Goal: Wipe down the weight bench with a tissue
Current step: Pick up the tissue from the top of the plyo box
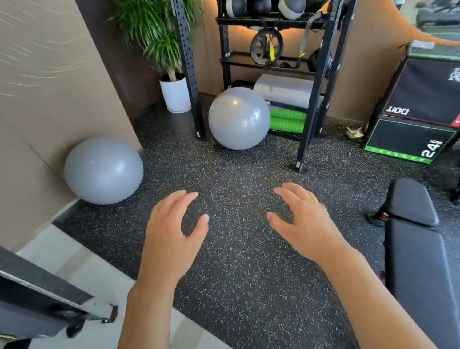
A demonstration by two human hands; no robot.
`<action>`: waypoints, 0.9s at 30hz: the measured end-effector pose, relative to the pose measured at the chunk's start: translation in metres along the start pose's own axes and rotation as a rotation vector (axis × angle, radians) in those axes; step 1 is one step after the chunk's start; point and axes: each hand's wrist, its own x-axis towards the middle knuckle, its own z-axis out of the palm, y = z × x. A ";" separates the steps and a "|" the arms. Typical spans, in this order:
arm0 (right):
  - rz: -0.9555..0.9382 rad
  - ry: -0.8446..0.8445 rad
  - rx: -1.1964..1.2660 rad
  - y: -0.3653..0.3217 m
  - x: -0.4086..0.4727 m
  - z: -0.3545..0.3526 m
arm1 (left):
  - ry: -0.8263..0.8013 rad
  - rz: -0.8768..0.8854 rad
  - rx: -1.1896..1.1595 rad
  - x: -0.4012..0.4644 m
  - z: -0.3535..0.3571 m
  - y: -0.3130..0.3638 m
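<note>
The black padded weight bench [417, 247] runs along the lower right, its narrow end pointing away from me. My left hand [170, 235] and my right hand [307, 223] hover palm down over the speckled rubber floor, left of the bench. Both hands are open with fingers spread and hold nothing. No tissue shows anywhere in view.
Two grey exercise balls sit on the floor, one by the left wall [103, 171] and one under the black storage rack [238, 118]. A potted plant [174, 94] stands in the corner. Black plyo boxes [423, 110] are stacked at the right. A dark machine frame [39, 299] juts in at lower left.
</note>
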 end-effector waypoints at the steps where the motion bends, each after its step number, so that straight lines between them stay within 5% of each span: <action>1: 0.004 -0.009 -0.003 0.004 0.002 0.001 | -0.012 0.015 -0.012 0.004 0.007 0.000; 27: 0.301 0.097 -0.039 0.271 0.125 -0.088 | -0.302 0.307 0.051 0.228 0.261 0.156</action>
